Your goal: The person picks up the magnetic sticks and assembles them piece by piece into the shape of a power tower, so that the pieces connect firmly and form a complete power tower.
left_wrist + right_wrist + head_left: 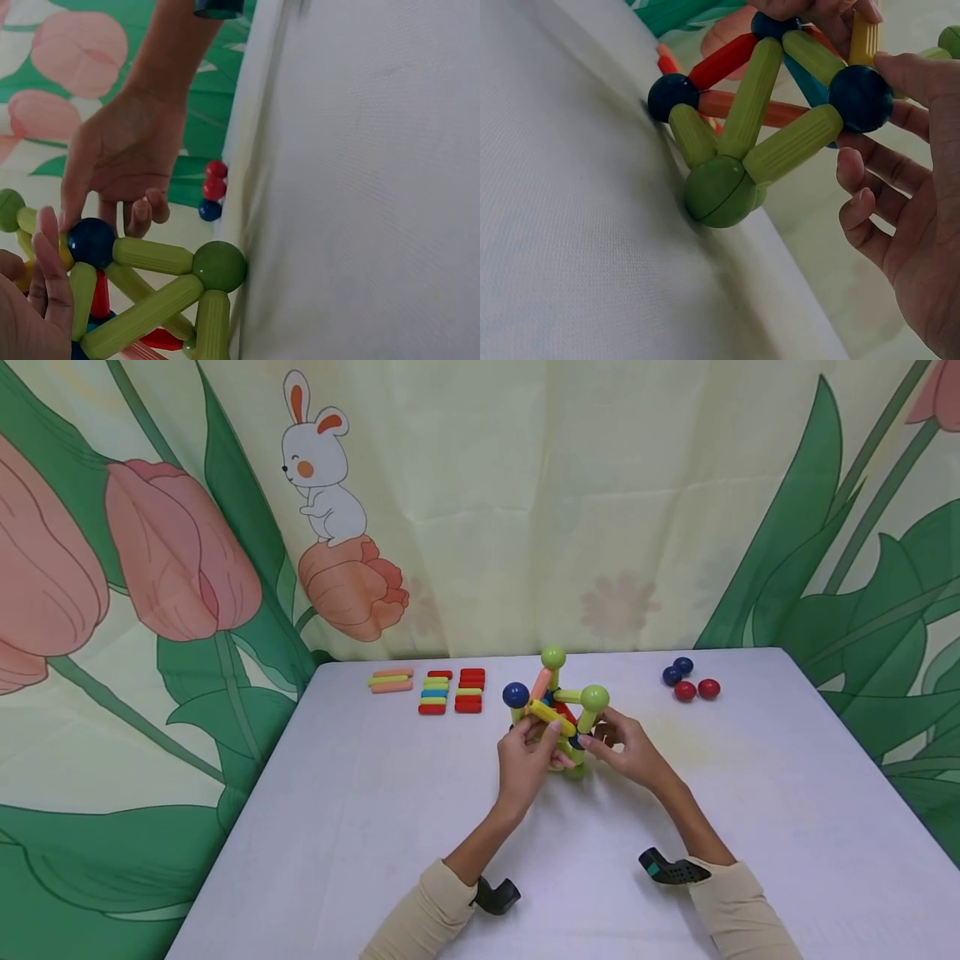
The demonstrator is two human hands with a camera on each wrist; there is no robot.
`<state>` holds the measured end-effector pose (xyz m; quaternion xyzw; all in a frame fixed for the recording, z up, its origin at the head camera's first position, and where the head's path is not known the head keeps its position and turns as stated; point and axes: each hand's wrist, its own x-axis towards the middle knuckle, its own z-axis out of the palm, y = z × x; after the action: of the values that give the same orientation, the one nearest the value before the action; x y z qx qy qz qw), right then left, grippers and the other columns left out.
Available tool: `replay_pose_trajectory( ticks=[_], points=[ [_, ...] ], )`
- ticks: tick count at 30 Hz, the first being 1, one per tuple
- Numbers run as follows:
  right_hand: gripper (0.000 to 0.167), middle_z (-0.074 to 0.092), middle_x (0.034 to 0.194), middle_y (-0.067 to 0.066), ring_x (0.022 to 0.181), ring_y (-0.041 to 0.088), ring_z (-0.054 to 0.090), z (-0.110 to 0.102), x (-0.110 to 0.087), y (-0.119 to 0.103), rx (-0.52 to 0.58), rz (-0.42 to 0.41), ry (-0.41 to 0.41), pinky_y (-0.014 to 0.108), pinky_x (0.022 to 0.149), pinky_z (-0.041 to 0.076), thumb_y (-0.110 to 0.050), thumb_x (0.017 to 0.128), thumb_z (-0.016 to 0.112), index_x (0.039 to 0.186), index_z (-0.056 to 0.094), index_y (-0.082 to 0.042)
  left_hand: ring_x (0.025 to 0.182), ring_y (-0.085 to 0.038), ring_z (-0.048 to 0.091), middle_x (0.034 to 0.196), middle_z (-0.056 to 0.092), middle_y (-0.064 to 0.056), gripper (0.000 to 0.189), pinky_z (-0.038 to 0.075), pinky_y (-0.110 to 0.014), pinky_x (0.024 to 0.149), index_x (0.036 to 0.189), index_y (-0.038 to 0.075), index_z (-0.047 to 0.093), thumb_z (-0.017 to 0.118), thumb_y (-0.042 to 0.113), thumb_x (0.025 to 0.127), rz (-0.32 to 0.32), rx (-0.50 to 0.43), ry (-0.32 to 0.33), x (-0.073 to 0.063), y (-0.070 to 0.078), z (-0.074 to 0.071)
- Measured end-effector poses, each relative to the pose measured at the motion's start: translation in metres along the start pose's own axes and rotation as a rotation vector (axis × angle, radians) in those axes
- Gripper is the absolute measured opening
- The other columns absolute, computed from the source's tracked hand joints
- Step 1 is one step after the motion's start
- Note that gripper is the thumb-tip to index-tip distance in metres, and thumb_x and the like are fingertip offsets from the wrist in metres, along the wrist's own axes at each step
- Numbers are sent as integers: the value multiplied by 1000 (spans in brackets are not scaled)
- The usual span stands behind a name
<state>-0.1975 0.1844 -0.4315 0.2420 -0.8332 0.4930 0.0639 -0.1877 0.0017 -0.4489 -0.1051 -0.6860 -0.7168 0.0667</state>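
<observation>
A frame of magnetic rods and balls stands on the table, with a light green ball (pixel 595 697) on its upper right and a dark blue ball (pixel 515 695) on its upper left. My left hand (pixel 527 756) pinches a yellow rod (pixel 552 717) that slants across the front of the frame. At the rod's lower right end, my right hand (pixel 633 752) holds a dark blue ball (pixel 861 98) between thumb and fingers. Green rods (pixel 795 142) run from that ball and others to a green ball (pixel 720 191) at the base. Fingers partly hide the joints.
Loose rods lie in groups at the back left: orange and green ones (pixel 392 687), a mixed column (pixel 433 693) and a mostly red column (pixel 469 703). Two blue balls (pixel 672 676) and two red balls (pixel 708 688) sit at the back right. A printed curtain (pixel 525 527) hangs behind the table.
</observation>
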Motion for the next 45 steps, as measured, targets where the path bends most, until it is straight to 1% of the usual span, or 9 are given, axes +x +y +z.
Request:
replay_pose_trajectory(
  ticks=[10, 13, 17, 21, 24, 28, 37, 41, 45],
  points=[
    [35, 58, 82, 9, 68, 21, 52, 8, 2, 2, -94, -4, 36, 25, 59, 48, -3, 87, 69, 119, 54, 0, 53, -16, 68, 93, 74, -18, 41, 55, -26, 50, 117, 5, 68, 61, 39, 95, -10, 148, -5, -3, 3, -13],
    [35, 57, 81, 9, 67, 22, 52, 13, 5, 15, -99, -4, 38, 26, 57, 48, -3, 87, 69, 119, 54, -1, 49, -12, 65, 81, 73, -15, 36, 54, -24, 48, 102, 4, 72, 62, 37, 95, 56, 183, 36, -5, 4, -22],
    [33, 56, 81, 8, 66, 21, 51, 16, 7, 30, -100, 2, 32, 26, 55, 46, -5, 88, 69, 118, 54, -2, 50, -8, 55, 64, 60, -5, 28, 48, -19, 47, 83, 6, 62, 65, 32, 94, 242, 288, 186, -8, 4, -37],
    [31, 57, 81, 5, 67, 17, 51, 15, 5, 34, -95, 10, 31, 24, 56, 46, -11, 90, 69, 116, 54, -6, 83, -12, 56, 94, 59, -6, 25, 52, -25, 65, 110, 8, 57, 66, 25, 94, 413, 399, 281, -3, 5, -47],
    [29, 58, 81, 4, 67, 15, 51, 14, 4, 35, -83, 8, 33, 23, 56, 47, -15, 90, 69, 114, 55, -9, 109, -16, 57, 123, 58, -6, 44, 55, -34, 84, 136, 14, 49, 64, 24, 95, 466, 428, 214, 4, 6, -49],
    [26, 56, 78, 1, 66, 13, 51, 16, 1, 33, -98, -15, 28, 24, 55, 48, -19, 91, 69, 111, 55, -11, 113, -18, 61, 128, 61, -6, 48, 56, -36, 88, 141, 15, 49, 63, 23, 96, 497, 435, 130, 7, 7, -47],
    [30, 58, 77, 1, 65, 11, 51, 13, 3, 30, -236, -52, 57, 23, 53, 46, -25, 88, 73, 108, 57, -11, 103, -20, 66, 114, 69, -8, 39, 57, -33, 82, 134, 5, 53, 56, 24, 100, 444, 427, 140, 14, 6, -56],
    [35, 59, 79, 1, 65, 12, 52, 12, 4, 29, -274, -37, 45, 22, 53, 46, -29, 85, 75, 109, 57, -11, 90, -19, 67, 96, 72, -7, 29, 57, -31, 79, 119, 4, 62, 51, 24, 103, 333, 442, 200, 25, 0, -71],
    [36, 60, 80, 1, 65, 13, 52, 11, 5, 28, -278, -34, 38, 22, 53, 46, -29, 84, 77, 108, 58, -10, 86, -19, 65, 93, 71, -6, 17, 57, -29, 74, 108, 5, 67, 59, 17, 98, 179, 546, 245, 40, -17, -95]
  ],
)
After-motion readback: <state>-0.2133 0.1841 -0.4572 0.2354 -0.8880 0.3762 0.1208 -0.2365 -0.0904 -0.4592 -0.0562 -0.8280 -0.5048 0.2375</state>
